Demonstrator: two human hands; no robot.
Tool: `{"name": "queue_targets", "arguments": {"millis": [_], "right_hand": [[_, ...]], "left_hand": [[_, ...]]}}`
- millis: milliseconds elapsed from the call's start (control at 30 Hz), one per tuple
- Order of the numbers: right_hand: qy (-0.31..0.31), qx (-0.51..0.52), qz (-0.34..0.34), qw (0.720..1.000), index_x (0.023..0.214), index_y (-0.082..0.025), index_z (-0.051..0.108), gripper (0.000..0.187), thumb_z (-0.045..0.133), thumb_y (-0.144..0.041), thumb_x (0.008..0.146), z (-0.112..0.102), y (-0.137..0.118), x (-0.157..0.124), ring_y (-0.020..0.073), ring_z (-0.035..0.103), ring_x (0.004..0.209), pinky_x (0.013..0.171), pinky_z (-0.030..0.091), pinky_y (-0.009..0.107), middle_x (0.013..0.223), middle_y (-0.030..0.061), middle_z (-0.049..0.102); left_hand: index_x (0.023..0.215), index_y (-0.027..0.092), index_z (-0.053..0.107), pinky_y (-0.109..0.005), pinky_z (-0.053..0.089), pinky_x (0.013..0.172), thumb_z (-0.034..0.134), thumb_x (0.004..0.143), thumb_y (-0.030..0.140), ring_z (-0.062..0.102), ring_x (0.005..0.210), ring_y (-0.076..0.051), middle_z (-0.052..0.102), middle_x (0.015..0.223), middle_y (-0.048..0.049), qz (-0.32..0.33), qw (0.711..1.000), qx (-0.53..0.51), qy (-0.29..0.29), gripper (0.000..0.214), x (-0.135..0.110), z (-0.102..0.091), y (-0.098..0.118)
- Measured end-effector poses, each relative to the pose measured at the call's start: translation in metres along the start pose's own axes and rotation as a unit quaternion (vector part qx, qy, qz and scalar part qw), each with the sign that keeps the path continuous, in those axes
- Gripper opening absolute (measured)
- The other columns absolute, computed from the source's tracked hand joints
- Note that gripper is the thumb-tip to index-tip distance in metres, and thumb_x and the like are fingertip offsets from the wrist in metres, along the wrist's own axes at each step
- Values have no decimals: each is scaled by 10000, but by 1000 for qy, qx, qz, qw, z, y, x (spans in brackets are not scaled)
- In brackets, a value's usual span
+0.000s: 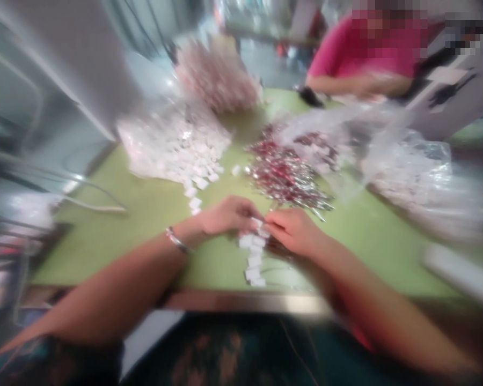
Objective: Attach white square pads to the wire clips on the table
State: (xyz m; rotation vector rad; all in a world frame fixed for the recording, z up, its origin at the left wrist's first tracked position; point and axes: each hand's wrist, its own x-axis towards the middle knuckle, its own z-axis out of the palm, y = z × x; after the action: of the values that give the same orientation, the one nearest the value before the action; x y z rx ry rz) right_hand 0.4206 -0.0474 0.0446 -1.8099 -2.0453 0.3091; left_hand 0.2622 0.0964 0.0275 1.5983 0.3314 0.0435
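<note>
My left hand (pixel 227 215), a bracelet on its wrist, is closed in a pinch over the near middle of the table. Its fingertips meet those of my right hand (pixel 293 228), whose fingers are also pressed together. A small white piece (pixel 257 222) shows right at the fingertips; blur hides what each hand grips. Below the hands, several flat white pieces (pixel 254 261) lie in an uneven column toward the table's front edge. Just beyond the hands is a heap of thin red and silver parts (pixel 282 174).
The green table (pixel 116 230) carries a clear bag spilling white pieces (pixel 193 155) at left and a pinkish bundle (pixel 217 75) at the back. Plastic bags (pixel 418 177) and a white bar-like object (pixel 459 271) are at right. A person in pink (pixel 358 53) sits across.
</note>
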Motion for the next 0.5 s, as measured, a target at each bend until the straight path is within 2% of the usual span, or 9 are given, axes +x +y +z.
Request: {"name": "queue_targets", "arguments": {"millis": [67, 100, 167, 200, 267, 333, 367, 433, 500], "right_hand": [[8, 25, 5, 1000, 733, -179, 623, 223, 538, -269, 918, -5, 1, 0, 108, 488, 584, 576, 289, 233, 631, -9, 597], [3, 21, 14, 1000, 735, -177, 635, 222, 549, -275, 914, -7, 1, 0, 110, 499, 593, 579, 295, 235, 648, -1, 613], [-28, 4, 30, 999, 747, -176, 661, 203, 567, -264, 904, -13, 1, 1, 120, 530, 628, 600, 316, 242, 699, 17, 653], [-55, 6, 29, 998, 760, -180, 675, 187, 575, -254, 899, -15, 2, 1, 123, 547, 649, 616, 332, 244, 724, 19, 669], [-110, 40, 5, 993, 789, -191, 702, 171, 585, -253, 896, -20, 4, 0, 125, 576, 683, 650, 369, 246, 758, 15, 688], [-127, 81, -23, 988, 794, -198, 716, 205, 568, -278, 911, -24, 10, -1, 121, 591, 694, 670, 399, 245, 766, 6, 688], [-104, 83, -25, 991, 800, -201, 720, 228, 549, -287, 924, -25, 15, -2, 121, 595, 702, 680, 410, 247, 775, 6, 688], [-7, 26, 4, 1000, 839, -205, 726, 243, 517, -279, 940, -24, 26, -1, 135, 600, 742, 698, 419, 261, 822, 18, 689], [71, -81, 35, 994, 933, -215, 729, 208, 524, -252, 932, -18, 38, 3, 166, 596, 822, 690, 410, 277, 932, 46, 685]], "left_hand": [[901, 107, 665, -247, 509, 553, 726, 743, 402, 599, 587, -122, 677, 698, -54, 25, 999, 7, -37, 339, -1, -5, 5], [942, 110, 663, -270, 532, 616, 715, 755, 424, 627, 665, -145, 696, 776, -75, 50, 997, 41, -35, 369, 0, -8, 8], [1091, 127, 644, -341, 540, 809, 661, 809, 442, 644, 923, -213, 695, 1026, -125, 110, 977, 173, 52, 423, 4, -14, 11], [1185, 139, 611, -387, 503, 919, 617, 850, 433, 598, 1080, -250, 652, 1171, -143, 129, 950, 257, 125, 446, 8, -17, 11], [1329, 150, 518, -479, 359, 1088, 508, 926, 384, 413, 1326, -306, 513, 1389, -158, 114, 869, 412, 249, 467, 17, -23, 6], [1362, 112, 487, -524, 236, 1150, 436, 959, 322, 271, 1417, -332, 424, 1471, -173, 63, 806, 525, 266, 457, 26, -29, -4], [1340, 82, 506, -520, 223, 1156, 423, 961, 298, 270, 1419, -335, 428, 1465, -185, 45, 790, 560, 245, 444, 29, -32, -9], [1243, 42, 583, -467, 269, 1145, 390, 967, 265, 361, 1372, -315, 502, 1399, -196, 39, 776, 591, 220, 403, 34, -36, -17], [1120, 51, 657, -413, 346, 1099, 375, 970, 262, 482, 1271, -286, 599, 1283, -180, 47, 776, 582, 238, 384, 35, -38, -21]]}}
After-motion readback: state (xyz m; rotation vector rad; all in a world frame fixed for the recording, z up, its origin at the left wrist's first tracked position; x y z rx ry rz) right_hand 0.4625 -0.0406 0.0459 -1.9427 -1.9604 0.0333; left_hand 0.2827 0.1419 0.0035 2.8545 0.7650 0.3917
